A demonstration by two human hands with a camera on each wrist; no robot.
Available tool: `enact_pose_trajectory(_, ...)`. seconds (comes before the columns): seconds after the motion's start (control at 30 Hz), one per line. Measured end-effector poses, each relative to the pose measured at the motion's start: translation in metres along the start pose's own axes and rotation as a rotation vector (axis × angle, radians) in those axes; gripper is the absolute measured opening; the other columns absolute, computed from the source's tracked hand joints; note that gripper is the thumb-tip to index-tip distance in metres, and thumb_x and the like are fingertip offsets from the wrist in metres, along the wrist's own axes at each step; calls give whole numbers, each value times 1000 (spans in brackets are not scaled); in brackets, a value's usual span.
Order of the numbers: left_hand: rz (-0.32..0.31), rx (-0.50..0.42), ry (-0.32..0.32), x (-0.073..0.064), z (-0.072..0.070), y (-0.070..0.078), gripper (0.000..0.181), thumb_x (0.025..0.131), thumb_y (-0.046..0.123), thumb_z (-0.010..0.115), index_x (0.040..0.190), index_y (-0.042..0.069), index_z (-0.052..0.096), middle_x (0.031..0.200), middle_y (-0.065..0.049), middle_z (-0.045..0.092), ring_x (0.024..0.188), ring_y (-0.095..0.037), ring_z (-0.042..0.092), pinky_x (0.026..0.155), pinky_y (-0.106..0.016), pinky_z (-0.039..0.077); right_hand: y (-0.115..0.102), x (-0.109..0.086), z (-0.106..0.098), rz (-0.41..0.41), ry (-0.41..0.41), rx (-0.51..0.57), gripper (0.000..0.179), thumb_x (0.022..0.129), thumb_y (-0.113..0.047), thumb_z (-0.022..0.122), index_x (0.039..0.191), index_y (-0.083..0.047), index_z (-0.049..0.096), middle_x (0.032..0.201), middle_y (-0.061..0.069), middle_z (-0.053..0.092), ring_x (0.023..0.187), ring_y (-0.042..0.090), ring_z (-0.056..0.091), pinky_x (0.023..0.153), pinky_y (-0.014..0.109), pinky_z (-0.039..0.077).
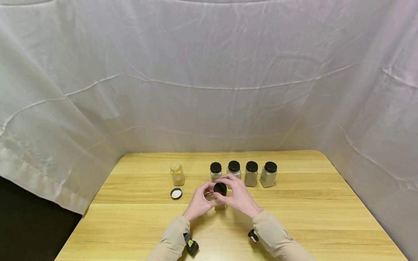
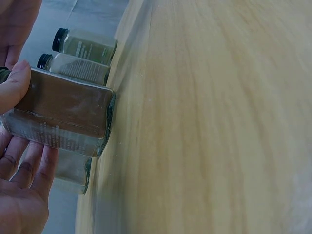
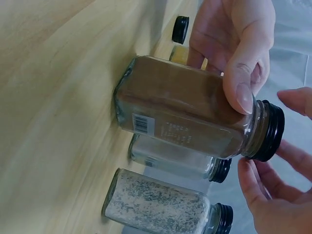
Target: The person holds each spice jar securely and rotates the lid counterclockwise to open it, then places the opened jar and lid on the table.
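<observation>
A square glass jar of brown powder stands upright at the table's front middle, its base at or close over the wood. My left hand grips its body, thumb pressed on the near face by the shoulder and fingers round the side, as the left wrist view shows. Over the top, my right hand curls its thumb and fingers round the black lid. The lid sits on the jar's neck. In the right wrist view one right fingertip stands off the lid's top.
Behind the hands several black-lidded jars stand in a row; one holds a speckled white-and-grey seasoning. To the left stands a jar of yellow powder without its black lid. Near it a loose black lid lies with its white inside up.
</observation>
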State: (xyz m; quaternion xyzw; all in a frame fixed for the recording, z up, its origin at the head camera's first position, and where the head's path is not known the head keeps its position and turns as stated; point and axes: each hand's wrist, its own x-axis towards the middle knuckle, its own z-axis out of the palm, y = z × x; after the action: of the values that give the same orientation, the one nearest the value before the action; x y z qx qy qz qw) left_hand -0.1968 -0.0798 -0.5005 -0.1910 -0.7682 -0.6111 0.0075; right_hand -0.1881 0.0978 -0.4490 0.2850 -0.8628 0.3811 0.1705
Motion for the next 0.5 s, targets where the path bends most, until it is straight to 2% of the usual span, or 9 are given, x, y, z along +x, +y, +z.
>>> enact_pose_trajectory(0.13,-26,2,-8,-1,0,0,45,78,7,85,118,5,64,109,-12,71,107,-25,68,105,-34,55,0,-1,1,37,47,-15,33,78,-23,87,105,-7,75,105,4,69,95,20,67,83,35,58)
enact_pose_trajectory(0.23,-42,9,-12,-1,-1,0,46,78,11,87,118,7,65,108,-9,71,108,-22,68,107,-33,54,0,0,1,50,59,-9,31,77,-22,88,102,-8,76,101,4,69,90,19,67,79,33,60)
enact_pose_trajectory(0.37,-35,8,-15,0,-1,0,45,78,12,87,118,7,65,108,-10,71,108,-23,68,106,-32,54,-1,0,0,61,35,-6,29,77,-18,87,103,-9,76,103,3,70,92,19,67,82,32,59)
enact_pose_trajectory(0.5,-10,0,-14,1,-1,-2,43,79,7,85,117,3,65,108,-14,71,106,-25,68,103,-27,55,-2,0,-2,38,-10,-8,30,79,-12,84,107,-7,76,108,6,70,98,21,67,87,33,59)
